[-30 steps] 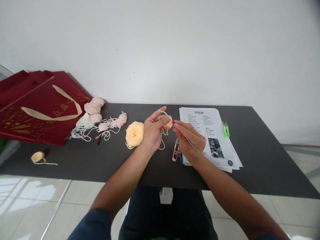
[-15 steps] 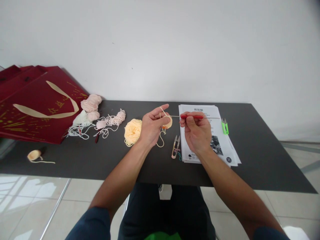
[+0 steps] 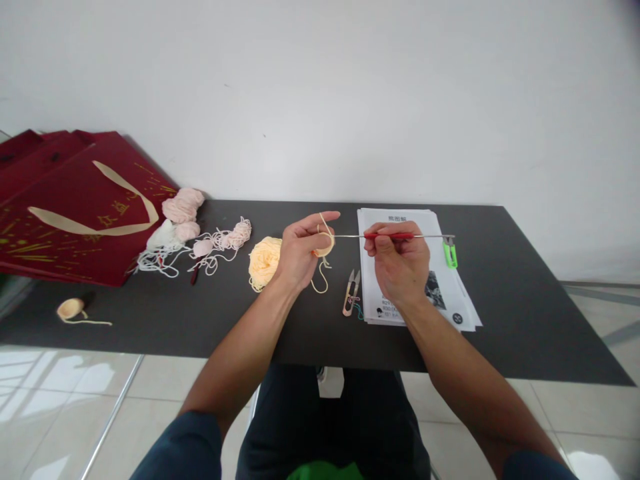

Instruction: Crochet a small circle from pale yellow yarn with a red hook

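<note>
My left hand pinches a small round piece of cream crochet work, and a strand of yarn loops over its raised index finger. My right hand grips the red handle of a crochet hook, held level. The hook's thin metal shaft points left and its tip reaches the crochet piece; I cannot tell whether it sits in a stitch. Beside my left wrist lies a pale yellow ball of yarn. A loose yarn tail hangs below the crochet piece.
Printed sheets lie under my right hand. Pink-and-silver thread snips are to their left, green snips at their right edge. Leftward are pink yarn, tangled pale yarn, dark red bags and a small cream crochet cup.
My right hand has moved slightly to the right with the crochet hook. The crochet piece in my left hand has shifted a little left and turned.
</note>
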Demonstrator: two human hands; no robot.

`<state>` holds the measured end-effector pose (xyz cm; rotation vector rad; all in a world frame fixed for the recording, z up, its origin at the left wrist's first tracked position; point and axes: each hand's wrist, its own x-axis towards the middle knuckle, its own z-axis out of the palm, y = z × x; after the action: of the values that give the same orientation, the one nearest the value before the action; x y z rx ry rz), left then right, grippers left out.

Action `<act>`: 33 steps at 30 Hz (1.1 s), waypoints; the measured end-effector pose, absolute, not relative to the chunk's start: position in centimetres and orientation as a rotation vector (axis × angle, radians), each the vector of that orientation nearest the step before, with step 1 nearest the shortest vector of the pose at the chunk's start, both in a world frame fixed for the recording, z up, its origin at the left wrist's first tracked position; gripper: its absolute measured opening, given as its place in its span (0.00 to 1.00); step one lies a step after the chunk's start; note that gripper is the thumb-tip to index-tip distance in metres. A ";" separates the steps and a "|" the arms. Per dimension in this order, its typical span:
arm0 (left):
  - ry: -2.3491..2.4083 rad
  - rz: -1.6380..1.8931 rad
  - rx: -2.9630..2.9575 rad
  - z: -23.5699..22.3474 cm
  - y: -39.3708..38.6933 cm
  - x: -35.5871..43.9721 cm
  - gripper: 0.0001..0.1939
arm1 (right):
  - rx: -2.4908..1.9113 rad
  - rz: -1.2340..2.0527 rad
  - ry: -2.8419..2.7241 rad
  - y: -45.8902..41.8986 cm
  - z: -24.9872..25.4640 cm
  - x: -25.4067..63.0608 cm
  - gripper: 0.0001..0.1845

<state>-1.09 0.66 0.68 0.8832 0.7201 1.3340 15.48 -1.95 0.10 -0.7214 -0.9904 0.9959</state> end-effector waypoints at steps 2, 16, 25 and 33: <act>0.701 1.326 0.890 0.7 0.7 -1.1 0.20 | -0.697 1.016 -0.998 -2.0 0.1 15.6 0.10; 0.769 1.328 0.949 0.0 0.6 -0.7 0.08 | -0.670 1.475 -0.646 -1.1 -0.7 15.4 0.12; 0.871 1.333 0.973 -0.3 0.3 0.2 0.20 | -0.722 1.317 -0.674 -2.1 -1.1 13.6 0.10; 0.866 1.389 0.943 -0.3 0.1 0.7 0.36 | -0.750 1.252 -0.712 -2.2 -1.2 13.4 0.08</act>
<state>0.67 0.15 -0.28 0.9427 0.8660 1.3887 13.35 -2.18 -1.19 -0.7501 -0.7117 1.2524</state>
